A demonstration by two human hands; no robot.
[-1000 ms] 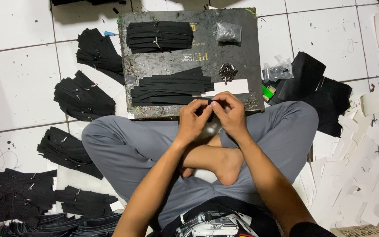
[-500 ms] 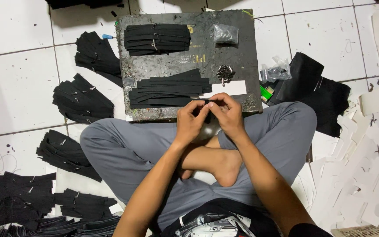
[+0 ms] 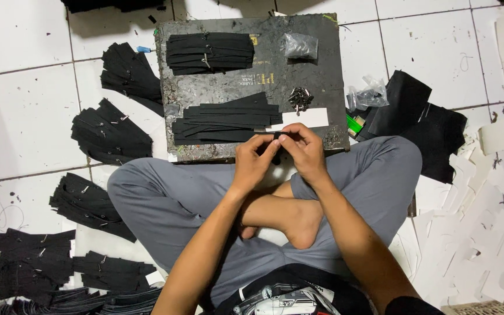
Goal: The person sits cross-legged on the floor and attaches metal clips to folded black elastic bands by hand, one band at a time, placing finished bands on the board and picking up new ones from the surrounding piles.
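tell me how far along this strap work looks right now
Looks done, hedged: bundles of black strips with metal clips fanned out on the tiled floor. In hand: left hand and right hand pinch one black strip between them. Apparently left: the loose strip pile on the dark board, beside small metal pieces. No count is possible.

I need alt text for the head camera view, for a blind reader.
Both hands, left hand and right hand, pinch a black strip above crossed legs. Ahead, a dark board holds stacked black strips; more bundles lie on white tiles.
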